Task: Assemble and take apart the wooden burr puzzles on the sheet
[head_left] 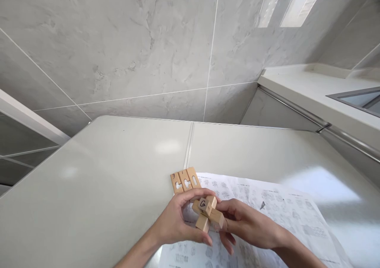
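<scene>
A small wooden interlocking burr puzzle (203, 221), made of crossed blocks, is held up between both hands above a printed sheet. The letter G is inked on its upward end. My left hand (173, 221) curves around it, fingers over the far side and thumb along the near side. My right hand (252, 223) pinches the right-hand block, with its lower fingers hanging loose beneath. Beyond my left hand lie several flat wooden pieces with cut slots (181, 176), side by side; one bears the letter F. My left fingers partly cover their near ends.
Under the hands the printed paper sheet (282, 216) with small diagrams spreads over the right part of the white table (113, 185). A seam divides the tabletop. Behind stands a grey tiled wall (118, 42); a white counter (305, 86) is at the right.
</scene>
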Motion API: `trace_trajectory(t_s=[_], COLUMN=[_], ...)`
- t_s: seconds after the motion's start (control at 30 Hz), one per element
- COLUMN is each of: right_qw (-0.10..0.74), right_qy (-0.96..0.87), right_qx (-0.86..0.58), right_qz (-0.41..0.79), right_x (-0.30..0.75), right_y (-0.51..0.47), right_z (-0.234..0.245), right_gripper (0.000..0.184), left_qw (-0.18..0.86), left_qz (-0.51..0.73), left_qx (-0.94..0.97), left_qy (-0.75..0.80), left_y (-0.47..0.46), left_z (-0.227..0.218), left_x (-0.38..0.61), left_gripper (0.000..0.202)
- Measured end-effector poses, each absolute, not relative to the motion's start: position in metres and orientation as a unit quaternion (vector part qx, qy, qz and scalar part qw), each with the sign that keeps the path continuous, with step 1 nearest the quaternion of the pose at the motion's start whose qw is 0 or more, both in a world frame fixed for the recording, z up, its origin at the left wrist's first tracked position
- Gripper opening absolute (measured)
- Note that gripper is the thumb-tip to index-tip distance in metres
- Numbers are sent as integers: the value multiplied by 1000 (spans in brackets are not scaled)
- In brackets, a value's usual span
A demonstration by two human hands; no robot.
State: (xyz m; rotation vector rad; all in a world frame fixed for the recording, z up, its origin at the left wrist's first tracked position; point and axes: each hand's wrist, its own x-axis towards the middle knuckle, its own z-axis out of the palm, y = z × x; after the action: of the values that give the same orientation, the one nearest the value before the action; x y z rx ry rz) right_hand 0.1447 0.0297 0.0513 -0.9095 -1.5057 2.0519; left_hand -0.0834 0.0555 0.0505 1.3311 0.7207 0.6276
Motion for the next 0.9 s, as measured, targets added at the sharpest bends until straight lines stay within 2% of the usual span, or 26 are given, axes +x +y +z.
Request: trace_trajectory(t_s=[0.43,0.77,0.9], right_qw=[232,244,274], right_qy=[-617,-656,-689], right_qx=[-404,-465,-473], right_qz=[635,543,477], right_x=[141,132,127], right_y=[24,19,15], right_z=[63,65,56], right_gripper=[31,28,25], left_qw=[659,626,586], left_qz=[323,340,369], left_qx=[594,622,630], left_qy=[331,326,351], left_y=[53,52,49], left_z=[55,57,52], left_x=[-81,-80,-79], left_gripper=[76,72,78])
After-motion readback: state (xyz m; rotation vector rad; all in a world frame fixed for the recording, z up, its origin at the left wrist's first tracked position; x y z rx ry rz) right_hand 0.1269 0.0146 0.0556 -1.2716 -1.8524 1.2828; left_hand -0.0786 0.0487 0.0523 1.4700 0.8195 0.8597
